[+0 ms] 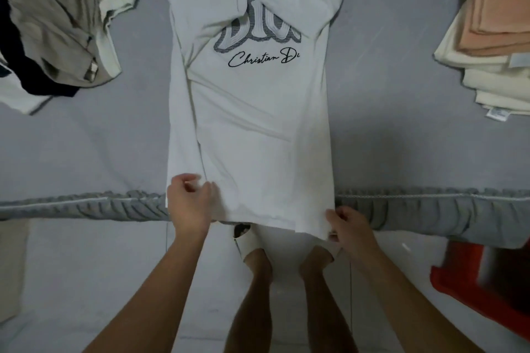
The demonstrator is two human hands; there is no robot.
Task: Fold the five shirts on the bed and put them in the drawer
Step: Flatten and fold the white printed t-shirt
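In the middle of the bed [86,152] lies a white shirt [252,123], stretched long, with both sleeves and sides already turned in. Its bottom edge hangs over the bed's near side. The left hand [190,203] pinches the hem at the left corner with its fingers, and the right hand [348,228] grips the hem at the right corner. It looks ready to be folded up in half.

On the right sits a neat stack of folded shirts [487,51], peach on top and cream below, perhaps two or three. On the left a messy pile of clothes [57,37] waits unfolded. No drawer can be seen, so nothing looks put away yet.

The shirt says "Christian Di" in curly black writing, under big grey letters that are partly hidden.
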